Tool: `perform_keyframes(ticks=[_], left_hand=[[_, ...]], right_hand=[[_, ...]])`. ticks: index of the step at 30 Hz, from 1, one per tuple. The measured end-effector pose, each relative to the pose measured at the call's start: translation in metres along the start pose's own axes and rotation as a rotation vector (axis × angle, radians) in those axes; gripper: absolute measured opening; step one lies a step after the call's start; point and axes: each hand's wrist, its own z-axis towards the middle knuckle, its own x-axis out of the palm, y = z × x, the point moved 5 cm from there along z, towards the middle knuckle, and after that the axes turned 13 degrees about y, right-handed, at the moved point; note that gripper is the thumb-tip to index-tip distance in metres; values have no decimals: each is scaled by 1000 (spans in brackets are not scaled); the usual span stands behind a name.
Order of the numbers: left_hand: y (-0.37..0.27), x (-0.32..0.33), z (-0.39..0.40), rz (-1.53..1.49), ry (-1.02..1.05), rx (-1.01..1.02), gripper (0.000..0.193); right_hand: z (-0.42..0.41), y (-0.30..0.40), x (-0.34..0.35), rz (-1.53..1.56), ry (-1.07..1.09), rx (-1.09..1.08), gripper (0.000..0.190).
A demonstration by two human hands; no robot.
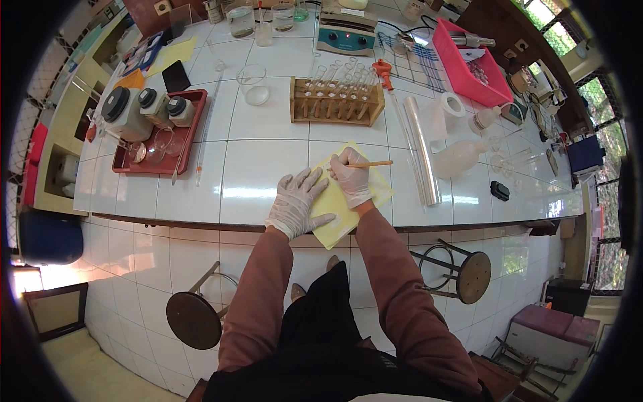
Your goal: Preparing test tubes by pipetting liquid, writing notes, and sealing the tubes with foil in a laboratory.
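A sheet of yellow paper (329, 228) lies at the front edge of the white tiled bench, one corner jutting past it. My right hand (350, 176), in a whitish glove, grips a wooden pencil (377, 164) over the paper; its tip is hidden by the fingers. My left hand (299, 201), gloved too, rests flat with fingers spread on the paper's left side and the tiles. Beyond the hands stands a wooden test tube rack (336, 114) with several glass tubes (331, 75) in it.
To the left, a red tray (193, 125) holds lidded jars (128, 113) and glassware. A foil roll (422, 151), wash bottle (457, 158) and pink basket (452, 65) are at right. A hotplate (346, 37) stands at the back. Stools (193, 320) flank my legs.
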Motion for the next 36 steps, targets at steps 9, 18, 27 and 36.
perform_keyframes(ticks=[9,18,27,36], left_hand=[[-1,-1,1,32,0,0,80],[-1,0,0,21,10,3,80],[-3,0,2,29,5,-4,80],[-3,0,2,44,7,-9,79]], right_hand=[[1,0,-1,-60,-4,-64,32],[-3,5,-13,-15,-127,25,31],[-15,9,-14,-77,28,-21,33],[-14,5,-13,-60,72,-28,33]])
